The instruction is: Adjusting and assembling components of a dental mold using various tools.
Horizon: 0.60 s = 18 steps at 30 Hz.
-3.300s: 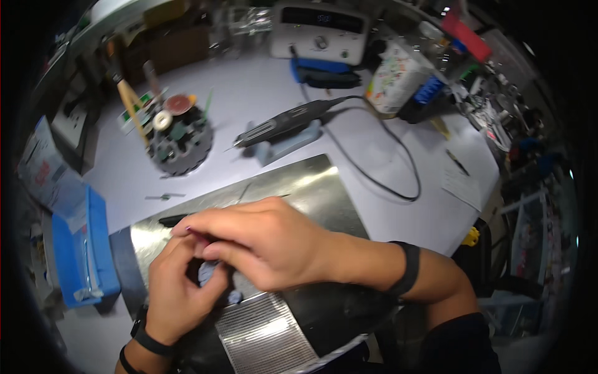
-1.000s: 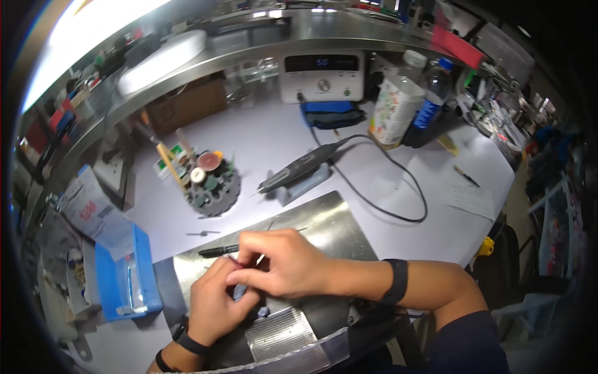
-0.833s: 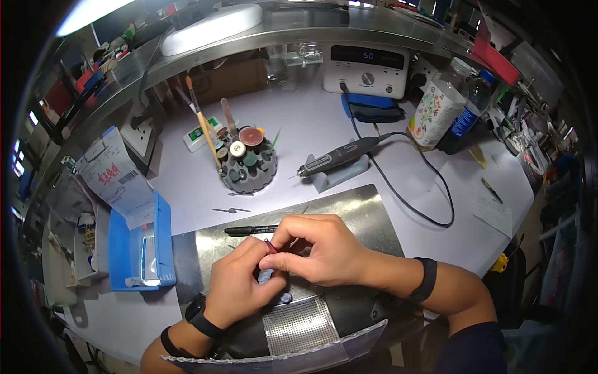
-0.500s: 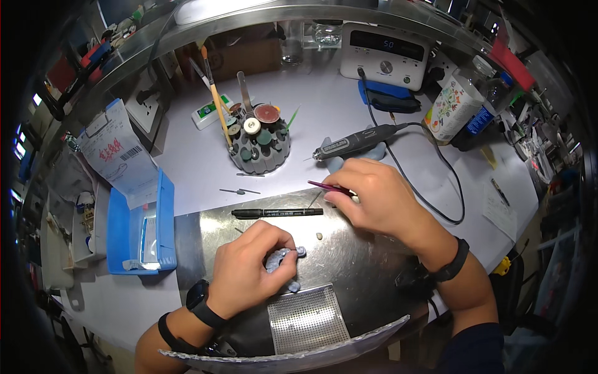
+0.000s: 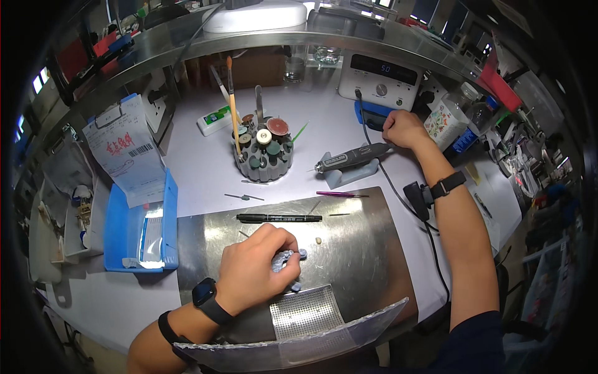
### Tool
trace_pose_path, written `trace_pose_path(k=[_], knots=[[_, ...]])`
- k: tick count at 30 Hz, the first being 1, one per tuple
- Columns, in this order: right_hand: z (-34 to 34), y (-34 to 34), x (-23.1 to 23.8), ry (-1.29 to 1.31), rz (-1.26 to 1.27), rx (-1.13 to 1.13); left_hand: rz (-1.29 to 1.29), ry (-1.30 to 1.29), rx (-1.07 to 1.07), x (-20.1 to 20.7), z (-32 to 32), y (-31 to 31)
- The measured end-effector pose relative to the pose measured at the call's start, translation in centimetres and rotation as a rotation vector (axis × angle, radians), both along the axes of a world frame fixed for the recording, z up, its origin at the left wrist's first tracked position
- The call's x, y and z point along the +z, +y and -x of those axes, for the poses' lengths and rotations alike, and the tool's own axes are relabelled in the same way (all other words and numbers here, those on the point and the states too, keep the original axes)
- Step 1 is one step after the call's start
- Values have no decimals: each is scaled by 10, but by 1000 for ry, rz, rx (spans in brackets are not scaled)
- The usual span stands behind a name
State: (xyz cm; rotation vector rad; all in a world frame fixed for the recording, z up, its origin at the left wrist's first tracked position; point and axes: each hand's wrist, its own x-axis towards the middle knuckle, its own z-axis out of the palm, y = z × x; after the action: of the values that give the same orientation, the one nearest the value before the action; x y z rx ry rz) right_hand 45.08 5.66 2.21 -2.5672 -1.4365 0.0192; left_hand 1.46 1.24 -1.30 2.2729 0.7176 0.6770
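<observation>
My left hand (image 5: 258, 265) is closed around a grey-blue dental model (image 5: 281, 262), low over the metal plate (image 5: 367, 249). Most of the model hides behind the fingers. Far right, my right hand (image 5: 405, 129) has its fingers curled beside a blue and black folded cloth or pouch (image 5: 372, 116); what they hold, if anything, is hidden. A thin purple-handled tool (image 5: 341, 194) lies at the plate's far edge. Nearer are a black marker (image 5: 280, 218) and a tiny tooth-coloured piece (image 5: 318, 240). A rotary handpiece (image 5: 355, 157) rests on a grey-blue stand (image 5: 349, 177).
A grey holder (image 5: 265, 168) carries burs, discs and brushes. To the left stands a blue bin (image 5: 115, 243) with papers. A control unit (image 5: 380, 78) is at the back, its cable (image 5: 395, 181) crossing the right side. Bottles (image 5: 445, 118) stand far right; a clear shield (image 5: 293, 349) is close.
My right hand has put down the purple-handled tool and moved away to the far right, by the blue and black cloth or pouch. My left hand keeps hold of the dental model.
</observation>
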Motion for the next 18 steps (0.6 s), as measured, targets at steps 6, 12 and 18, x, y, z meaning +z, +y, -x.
trace_pose_path(k=[6, 12, 18], knots=[[3, 14, 9, -34, 115, 10, 8, 3, 4, -1, 2, 2], [111, -39, 58, 835, -568, 373, -6, 16, -2, -5, 2, 4], [228, -90, 13, 1439, -249, 641, -24, -1, -5, -7, 2, 7]])
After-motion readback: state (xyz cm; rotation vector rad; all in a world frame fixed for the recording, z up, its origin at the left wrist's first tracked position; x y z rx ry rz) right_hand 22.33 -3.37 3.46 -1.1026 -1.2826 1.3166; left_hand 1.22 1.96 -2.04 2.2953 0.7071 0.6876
